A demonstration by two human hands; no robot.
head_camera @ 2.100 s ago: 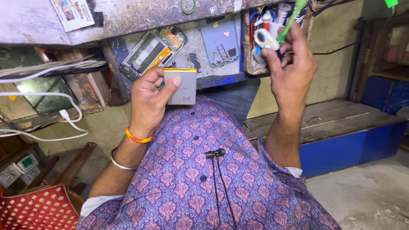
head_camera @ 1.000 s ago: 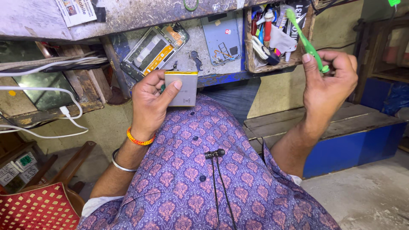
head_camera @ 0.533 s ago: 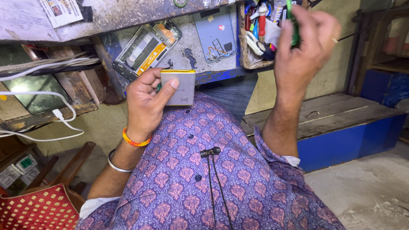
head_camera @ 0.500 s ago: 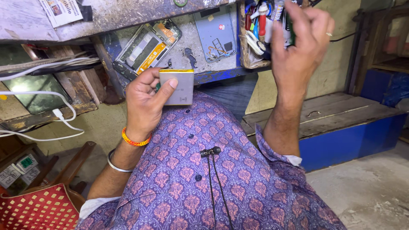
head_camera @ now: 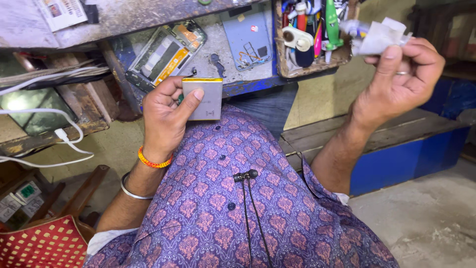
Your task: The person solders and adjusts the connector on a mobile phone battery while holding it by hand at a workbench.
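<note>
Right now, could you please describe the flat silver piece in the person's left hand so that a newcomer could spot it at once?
Start at the worn workbench edge along the top, then drop to the left hand raised above the purple patterned shirt. It pinches a flat silver-grey battery with a thin yellow strip on its top edge. Unlike the opened phone body lying on the bench, it is plain and held in the air.

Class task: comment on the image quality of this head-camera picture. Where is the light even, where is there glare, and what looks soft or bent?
Head view: soft, even daylight with no hard shadows; the left hand and its flat silver battery are sharp; the glass panel at the left edge carries a bright glare patch; the right hand with its small tube looks slightly soft; the worktop edge bows, a wide-angle effect.
</note>
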